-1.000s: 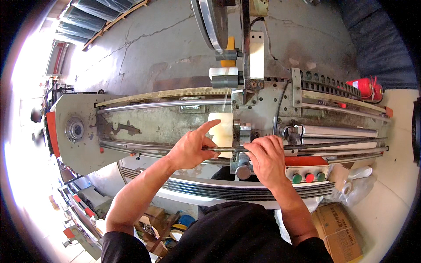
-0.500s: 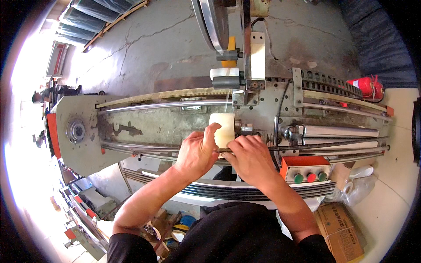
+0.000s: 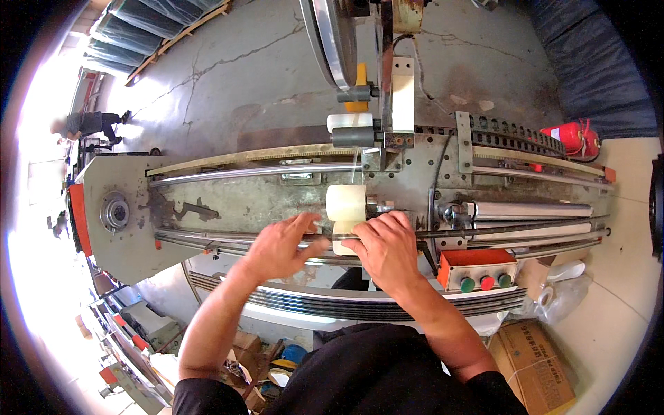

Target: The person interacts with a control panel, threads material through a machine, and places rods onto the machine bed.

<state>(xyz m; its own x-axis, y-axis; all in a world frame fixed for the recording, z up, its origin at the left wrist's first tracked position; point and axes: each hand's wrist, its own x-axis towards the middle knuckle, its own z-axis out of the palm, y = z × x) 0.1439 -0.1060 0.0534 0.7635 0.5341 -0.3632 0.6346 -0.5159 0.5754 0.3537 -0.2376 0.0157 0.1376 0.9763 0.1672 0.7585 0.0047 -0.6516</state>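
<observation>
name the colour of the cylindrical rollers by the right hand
The cylindrical rollers are pale cream, clearest in the head view.

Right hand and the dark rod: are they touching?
Touching. The head view shows the right hand with its fingers curled over the dark rod, which emerges on both sides of it.

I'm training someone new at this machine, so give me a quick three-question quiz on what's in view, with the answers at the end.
1. True or false: on the control box, the middle button is red.
2. Which is nearer that box, the left hand or the right hand?
3. Fill in the blank: in the picture, the cream roller sits to the ___ of the control box.

Key:
1. True
2. The right hand
3. Left
</observation>
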